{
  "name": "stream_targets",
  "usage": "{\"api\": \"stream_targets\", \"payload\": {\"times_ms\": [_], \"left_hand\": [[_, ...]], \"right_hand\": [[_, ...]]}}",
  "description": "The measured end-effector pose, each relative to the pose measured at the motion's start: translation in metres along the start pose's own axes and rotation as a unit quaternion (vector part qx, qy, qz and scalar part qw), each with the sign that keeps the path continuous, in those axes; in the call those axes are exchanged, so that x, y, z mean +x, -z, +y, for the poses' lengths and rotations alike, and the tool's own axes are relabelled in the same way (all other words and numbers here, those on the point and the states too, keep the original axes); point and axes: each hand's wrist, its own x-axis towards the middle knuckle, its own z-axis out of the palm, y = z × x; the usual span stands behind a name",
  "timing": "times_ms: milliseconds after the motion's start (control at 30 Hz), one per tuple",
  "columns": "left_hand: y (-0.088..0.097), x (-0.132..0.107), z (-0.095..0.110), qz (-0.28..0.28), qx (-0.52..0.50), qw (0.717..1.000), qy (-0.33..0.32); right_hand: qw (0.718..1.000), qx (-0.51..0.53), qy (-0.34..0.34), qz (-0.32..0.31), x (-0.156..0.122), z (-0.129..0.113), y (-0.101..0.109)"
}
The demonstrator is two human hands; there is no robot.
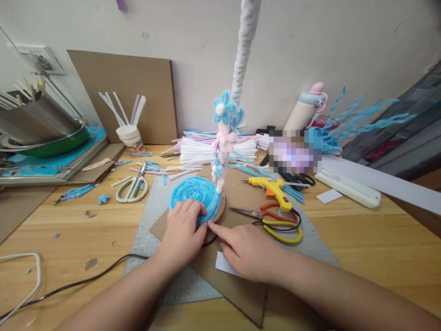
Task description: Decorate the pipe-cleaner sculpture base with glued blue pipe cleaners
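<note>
A round base (184, 188) of blue pipe cleaner wound in a spiral lies on cardboard. My left hand (182, 232) is closed over its near side, bent fingers on top and thumb at the edge. My right hand (250, 250) reaches in from the right, index finger stretched out and its tip touching the near edge by the left thumb. The other right fingers curl loosely, partly hidden, above a white card piece (225, 265). From the base's right side rises a white wrapped stem (245, 50) with blue and pink pipe-cleaner flowers (225, 135).
A yellow glue gun (270, 187) and red-and-yellow scissors (272, 218) lie right of the base. Pale-handled scissors (132, 188) lie left. Bundled pipe cleaners (217, 151), a paper cup (131, 138) and a bottle (303, 110) stand behind. A black cable (93, 278) crosses the table.
</note>
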Motion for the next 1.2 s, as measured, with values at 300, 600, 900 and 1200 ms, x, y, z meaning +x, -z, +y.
{"api": "stream_targets", "payload": {"times_ms": [300,600,900,1200], "left_hand": [[0.002,0.000,0.001,-0.007,0.001,1.000,-0.002],[0.001,0.000,-0.002,-0.008,0.000,1.000,-0.004],[0.002,0.000,-0.001,-0.011,-0.001,1.000,-0.001],[0.002,0.001,0.000,-0.012,-0.011,1.000,-0.007]], "right_hand": [[0.977,0.167,-0.080,0.101,0.007,0.015,0.006],[0.947,0.198,-0.089,0.238,0.015,0.028,0.003],[0.912,0.332,-0.096,0.220,0.026,0.036,-0.002],[0.956,0.188,-0.055,0.219,0.028,0.032,0.002]]}}
